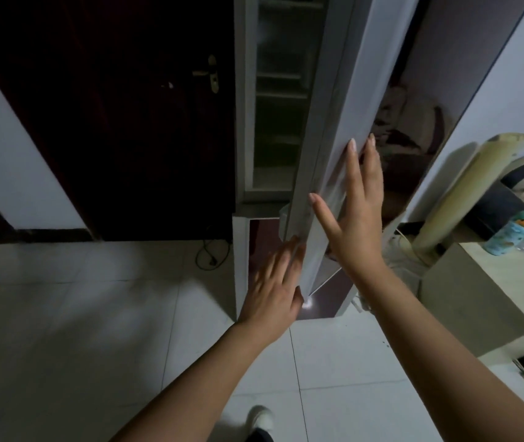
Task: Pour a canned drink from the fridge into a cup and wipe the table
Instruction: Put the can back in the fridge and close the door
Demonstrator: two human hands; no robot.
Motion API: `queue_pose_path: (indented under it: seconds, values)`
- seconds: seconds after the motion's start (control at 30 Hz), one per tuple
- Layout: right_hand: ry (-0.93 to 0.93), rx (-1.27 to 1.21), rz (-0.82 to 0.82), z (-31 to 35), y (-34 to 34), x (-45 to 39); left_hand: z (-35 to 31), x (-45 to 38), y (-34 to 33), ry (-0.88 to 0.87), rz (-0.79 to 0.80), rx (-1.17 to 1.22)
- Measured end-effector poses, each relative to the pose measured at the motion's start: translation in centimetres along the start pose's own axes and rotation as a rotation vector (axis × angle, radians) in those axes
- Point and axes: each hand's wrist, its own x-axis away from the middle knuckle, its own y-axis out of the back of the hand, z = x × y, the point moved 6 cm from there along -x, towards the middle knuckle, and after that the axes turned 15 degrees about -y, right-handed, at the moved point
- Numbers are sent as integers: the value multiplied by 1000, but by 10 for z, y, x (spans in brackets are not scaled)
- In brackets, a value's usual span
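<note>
Forearms reach up from the bottom edge, and both hands lie on the half-open fridge door [366,90] with fingers straight: left hand [273,282] at its lower edge, right hand [353,215] flat on its outer face. Behind it, at upper centre, the fridge [281,122] shows dim shelves whose contents cannot be told. A patterned bottle [509,232] stands at the right edge.

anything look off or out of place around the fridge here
A dark cord lies looped loose on the floor beside the fridge, a possible trip hazard. Nothing looks spilled or damaged.
</note>
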Motion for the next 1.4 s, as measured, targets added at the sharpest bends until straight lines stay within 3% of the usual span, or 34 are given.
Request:
queue_pose_path:
  seconds: [0.5, 0.83, 1.2, 1.3, 1.4]
  values:
    - [75, 7, -189, 32, -99, -53, 113, -32, 32, 34, -107, -49]
    - [12, 98, -181, 44, -160, -95, 186, -67, 41, 55, 0, 127]
    - [-161, 256, -189, 49, -219, -136, 268, -112, 59, -146, 137, 245]
    - [-215, 277, -195, 51, -227, -142, 287, -122, 61, -256, 85, 258]
    - [-252, 283, -195, 51, -232, -146, 312, -137, 63, -211, 3, 328]
